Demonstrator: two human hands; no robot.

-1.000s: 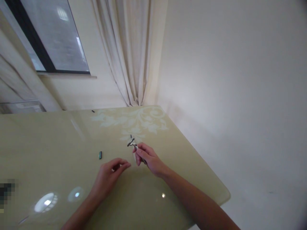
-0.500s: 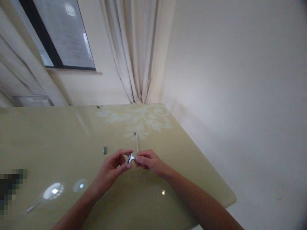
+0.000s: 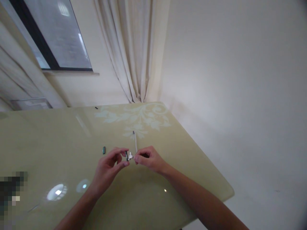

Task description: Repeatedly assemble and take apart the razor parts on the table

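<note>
A slim razor (image 3: pixel 135 142) hangs a little above the glossy green table (image 3: pixel 57 140). Its pale handle points away from me and its head (image 3: pixel 129 156) points toward me, between my two hands. My left hand (image 3: pixel 109 167) pinches the dark piece at the razor head with thumb and forefinger. My right hand (image 3: pixel 150 159) is closed on the razor just behind the head. A small dark green cartridge (image 3: pixel 104 149) lies on the table just left of my left hand.
A tiny dark item (image 3: pixel 96 108) lies near the table's far edge. The table's right edge (image 3: pixel 203 153) runs diagonally beside a bare white wall. A cream curtain (image 3: pixel 134 48) and a window (image 3: pixel 55 35) stand behind. A blurred patch (image 3: pixel 11 191) sits at bottom left.
My right hand turned the razor over, so its head came down between my hands and the handle points away. My left hand rose from the table and pinched the head.
</note>
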